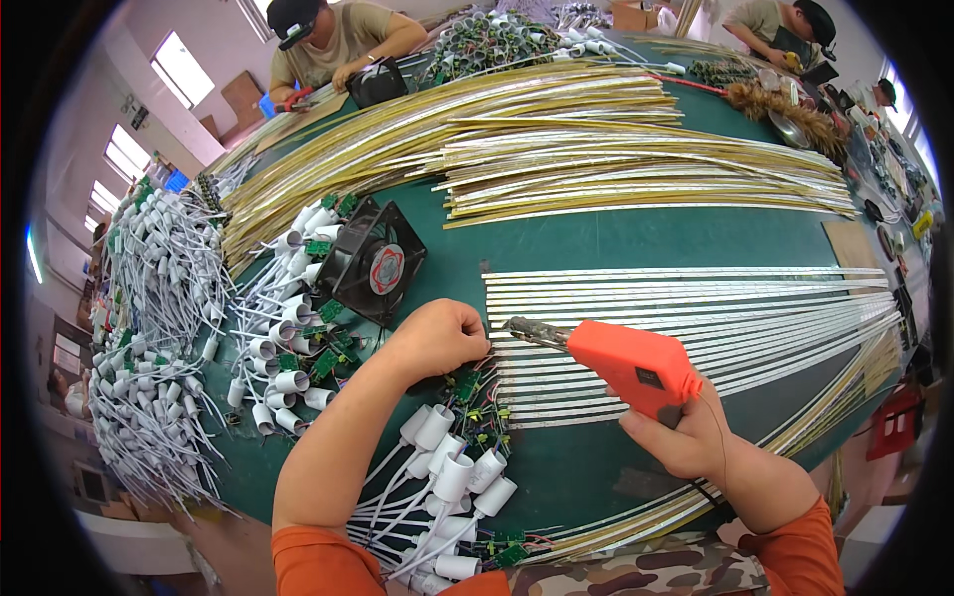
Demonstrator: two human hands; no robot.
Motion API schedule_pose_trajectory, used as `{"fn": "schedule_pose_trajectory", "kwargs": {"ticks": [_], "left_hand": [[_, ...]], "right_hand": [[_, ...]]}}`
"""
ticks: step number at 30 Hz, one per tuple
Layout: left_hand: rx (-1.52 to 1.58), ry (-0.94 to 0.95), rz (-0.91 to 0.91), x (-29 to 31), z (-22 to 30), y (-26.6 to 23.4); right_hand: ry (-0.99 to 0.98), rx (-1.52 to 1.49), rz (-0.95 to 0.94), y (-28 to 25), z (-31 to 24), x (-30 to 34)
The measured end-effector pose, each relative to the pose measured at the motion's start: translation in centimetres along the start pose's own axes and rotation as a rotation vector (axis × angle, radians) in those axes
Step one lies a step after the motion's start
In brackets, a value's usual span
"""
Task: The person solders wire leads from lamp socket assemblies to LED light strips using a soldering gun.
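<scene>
My right hand (694, 435) grips the handle of an orange-red soldering gun (628, 366), its metal tip pointing left. That tip lies over the left ends of a row of thin white LED strips (696, 346), laid side by side on the green table. Just left of the tip, my left hand (442, 338) is closed in a pinch at the strip ends; what its fingers hold is hidden. Small green circuit boards with wires (479, 399) lie right below that hand. White lamp sockets with cables (452, 477) are bunched nearer to me, beside my left forearm.
A black fan (376, 260) stands behind my left hand. White sockets and cables (164, 258) pile up at the left. Yellowish strip bundles (636, 169) cover the far table (596, 238). Two co-workers (333, 50) sit at the far side. More strips (636, 517) lie near my body.
</scene>
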State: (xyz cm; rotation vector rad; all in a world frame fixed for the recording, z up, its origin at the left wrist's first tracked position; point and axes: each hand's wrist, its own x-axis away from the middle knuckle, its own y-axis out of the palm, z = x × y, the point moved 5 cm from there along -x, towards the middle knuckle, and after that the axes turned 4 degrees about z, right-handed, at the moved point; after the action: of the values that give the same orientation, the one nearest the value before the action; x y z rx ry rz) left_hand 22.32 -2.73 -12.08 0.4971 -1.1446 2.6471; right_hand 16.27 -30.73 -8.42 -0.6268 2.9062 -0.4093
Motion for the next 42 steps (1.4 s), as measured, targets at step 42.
{"fn": "schedule_pose_trajectory", "kwargs": {"ticks": [42], "left_hand": [[-0.009, 0.271, -0.021, 1.5, 0.2, -0.4]], "right_hand": [[-0.015, -0.148, 0.066, -1.1, 0.9, 0.3]]}}
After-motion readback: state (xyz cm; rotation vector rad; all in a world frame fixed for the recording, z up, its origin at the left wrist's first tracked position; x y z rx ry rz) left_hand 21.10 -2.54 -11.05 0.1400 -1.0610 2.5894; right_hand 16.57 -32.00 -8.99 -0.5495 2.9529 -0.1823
